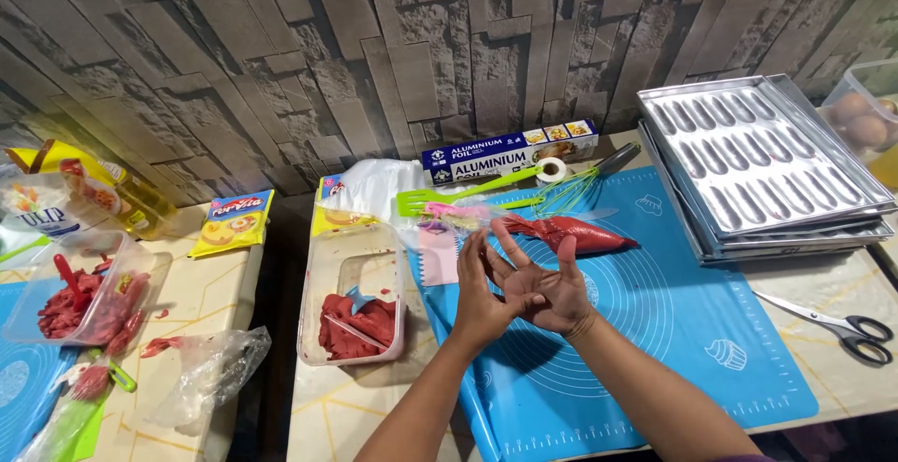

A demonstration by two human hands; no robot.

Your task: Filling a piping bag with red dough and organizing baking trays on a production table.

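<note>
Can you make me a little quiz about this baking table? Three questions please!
1. True or false: the left hand and the right hand touch each other above the blue mat.
2. What lies just beyond the hands on the mat? A) a red filled piping bag B) a rolling pin C) a cup
3. Fill in: the scissors lie to the ____ of the mat, in front of the stacked metal baking trays.

Key: 1 true. 2 A. 3 right.
</note>
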